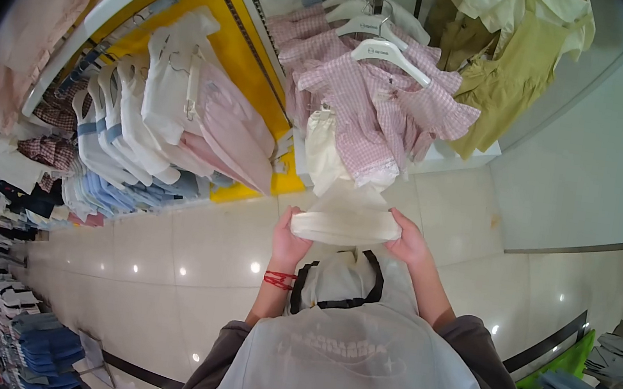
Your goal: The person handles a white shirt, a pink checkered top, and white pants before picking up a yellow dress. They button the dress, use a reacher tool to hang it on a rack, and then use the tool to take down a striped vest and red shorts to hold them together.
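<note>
My left hand [289,240] and my right hand [408,243] both grip a cream-white garment [346,216] by its folded lower edge, one hand at each end. The garment hangs down from a rail of pink checked dresses [371,100] on white hangers [390,54]. A red string is tied round my left wrist. A grey garment with black trim [355,342] hangs over my chest, below my hands.
White and pale pink shirts [180,114] hang on a yellow wall display to the left. Olive-yellow tops [512,71] hang at the upper right. Blue folded clothes [47,349] lie at the lower left, grey folded stacks [603,367] at the right. A glossy tiled floor [185,257] runs between.
</note>
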A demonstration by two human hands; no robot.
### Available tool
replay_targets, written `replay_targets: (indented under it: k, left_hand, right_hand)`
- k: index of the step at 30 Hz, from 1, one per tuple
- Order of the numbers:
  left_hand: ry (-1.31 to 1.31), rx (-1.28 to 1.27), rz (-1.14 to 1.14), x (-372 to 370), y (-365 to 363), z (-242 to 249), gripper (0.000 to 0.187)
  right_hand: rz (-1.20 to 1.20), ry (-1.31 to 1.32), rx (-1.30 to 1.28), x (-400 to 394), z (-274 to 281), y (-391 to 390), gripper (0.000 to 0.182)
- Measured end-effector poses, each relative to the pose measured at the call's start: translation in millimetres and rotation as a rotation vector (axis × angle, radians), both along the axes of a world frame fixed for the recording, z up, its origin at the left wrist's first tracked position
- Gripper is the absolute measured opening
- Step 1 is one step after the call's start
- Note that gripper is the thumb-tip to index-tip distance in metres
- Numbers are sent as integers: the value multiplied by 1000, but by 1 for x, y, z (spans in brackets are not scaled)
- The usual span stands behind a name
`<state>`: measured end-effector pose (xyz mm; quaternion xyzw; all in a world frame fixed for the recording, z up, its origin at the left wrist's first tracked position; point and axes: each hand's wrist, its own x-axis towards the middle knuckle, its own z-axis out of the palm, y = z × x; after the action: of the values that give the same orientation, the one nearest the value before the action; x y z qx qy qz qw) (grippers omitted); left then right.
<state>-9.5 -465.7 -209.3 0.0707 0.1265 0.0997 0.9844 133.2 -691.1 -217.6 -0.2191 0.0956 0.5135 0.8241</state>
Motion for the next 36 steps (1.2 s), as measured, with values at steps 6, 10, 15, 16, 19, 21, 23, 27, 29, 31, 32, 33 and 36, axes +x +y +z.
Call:
replay_targets:
  k: [6,10,15,16,19,21,23,27,29,31,32,33,36]
  left_hand:
    - [398,1191,0,-2,-4,3,31]
    - [291,1874,56,2,-4,-1,37]
    - [320,1766,-24,2,3,4,37]
    - [313,1762,-11,2,2,6,36]
    - [295,1777,25,0,-2,13,31]
    - [271,1831,51,3,-1,20,26]
    - [300,1831,64,4,-3,27,22]
    - [342,1855,135,4,-1,26,19]
    - [343,1890,201,2,0,26,18]
    - [364,1925,263,1,-1,24,17]
    - [386,1944,291,0,0,23,16]
    - [410,1963,318,-1,0,23,15]
    - [518,1944,342,-5,2,25,15]
  right_hand:
    - [64,-1045,-528,-3,23,-5,33]
    - [152,-1286,-763,-11,30,-3,39]
    - [232,-1205,-716,-6,41,-7,31]
    - [222,-1178,-710,-4,39,-8,30]
    - [126,-1373,-782,-4,44,-7,24]
    - [0,-1436,-870,-7,40,-4,20]
    - [-87,-1464,-972,-9,40,0,17]
    - [-175,-1463,-1085,-15,46,12,15]
    - [-197,-1478,-1054,-18,44,13,16]
    - [-199,-1505,-998,-19,37,13,17]
    - [-210,-1514,-1026,-20,33,12,18]
    - [-219,-1523,-1052,-22,30,9,18]
    - [-289,-1539,-1152,-25,31,9,19]
